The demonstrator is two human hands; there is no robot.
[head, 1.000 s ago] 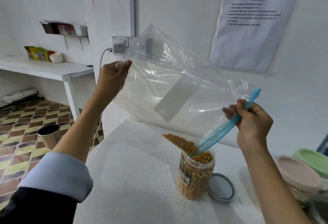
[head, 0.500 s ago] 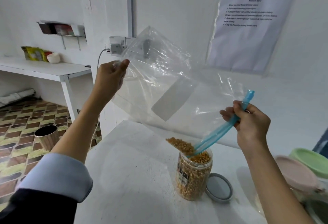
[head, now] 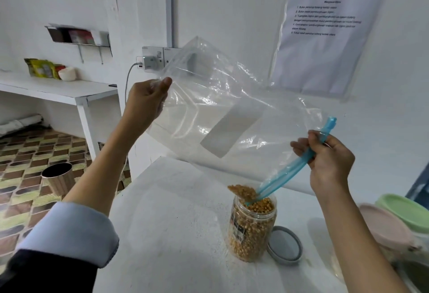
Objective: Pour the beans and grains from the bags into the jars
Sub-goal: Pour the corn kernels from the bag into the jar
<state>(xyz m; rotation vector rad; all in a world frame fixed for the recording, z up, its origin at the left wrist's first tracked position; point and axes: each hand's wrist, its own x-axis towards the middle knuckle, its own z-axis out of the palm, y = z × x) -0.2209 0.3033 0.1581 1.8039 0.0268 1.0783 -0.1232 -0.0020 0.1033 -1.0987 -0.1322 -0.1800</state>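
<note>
A large clear zip bag (head: 220,111) with a blue zipper strip hangs tilted over the white table (head: 176,223). My left hand (head: 146,102) pinches its raised bottom corner at upper left. My right hand (head: 329,160) grips the blue zipper edge at the right. The bag's low open corner rests in the mouth of a clear plastic jar (head: 251,227), which is nearly full of yellow corn kernels. A small clump of kernels (head: 242,191) sits in that corner of the bag, just above the jar's rim.
The jar's grey lid (head: 284,245) lies flat just right of the jar. Pink-lidded (head: 385,227) and green-lidded (head: 406,209) containers stand at the right edge. A metal bin (head: 58,177) stands on the tiled floor at left. A wall socket with charger (head: 151,60) is behind the bag.
The clump of kernels in the bag's low corner has shrunk as grain slid into the jar. Both hands keep about the same grip and place.
</note>
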